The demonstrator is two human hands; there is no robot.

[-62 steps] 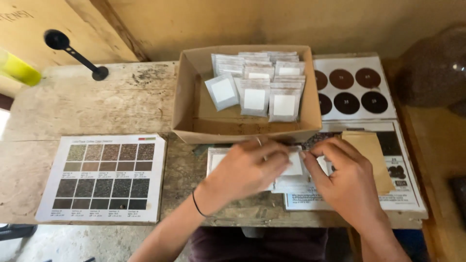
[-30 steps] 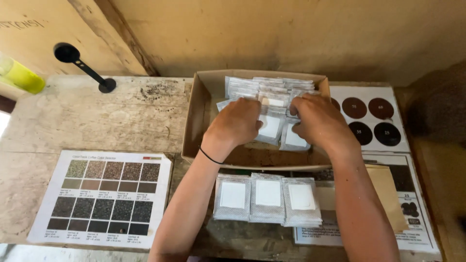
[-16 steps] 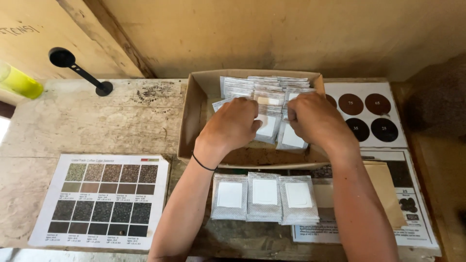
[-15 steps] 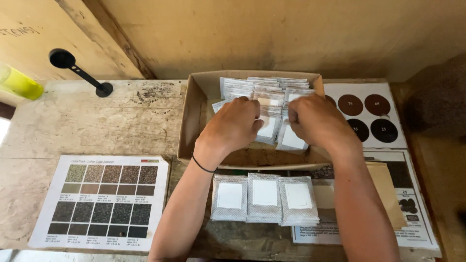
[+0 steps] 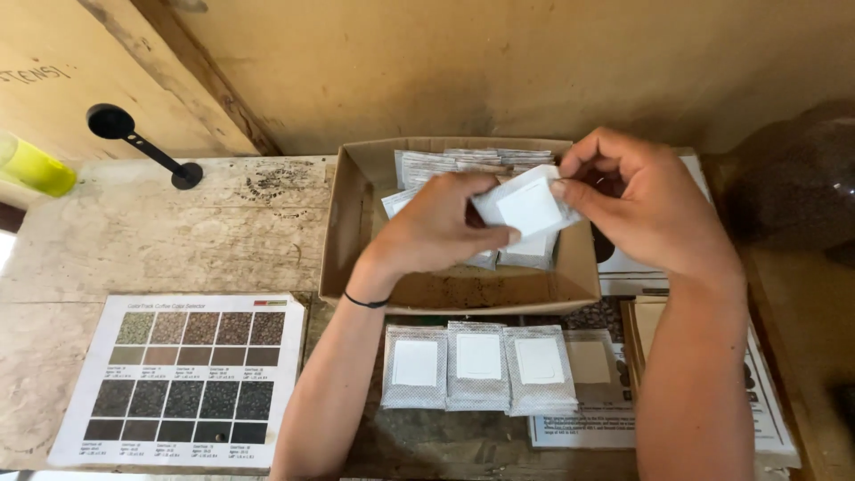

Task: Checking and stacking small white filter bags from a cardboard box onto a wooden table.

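Both my hands are raised over an open cardboard box (image 5: 347, 240) that holds several small silver pouches with white labels (image 5: 445, 165). My left hand (image 5: 441, 227) and my right hand (image 5: 646, 205) together pinch one white-labelled pouch (image 5: 527, 209), lifted above the box. Three similar pouches (image 5: 478, 365) lie side by side on the table in front of the box, between my forearms.
A printed chart of dark colour swatches (image 5: 183, 379) lies at the front left. A black scoop (image 5: 134, 138) and a yellow-green object (image 5: 36, 167) are at the back left. Printed sheets (image 5: 775, 428) lie at the right, under a brown card (image 5: 646, 325).
My hands went from the table's front into the box, leaving three pouches in a row. They have now lifted one pouch out of the box and hold it between them.
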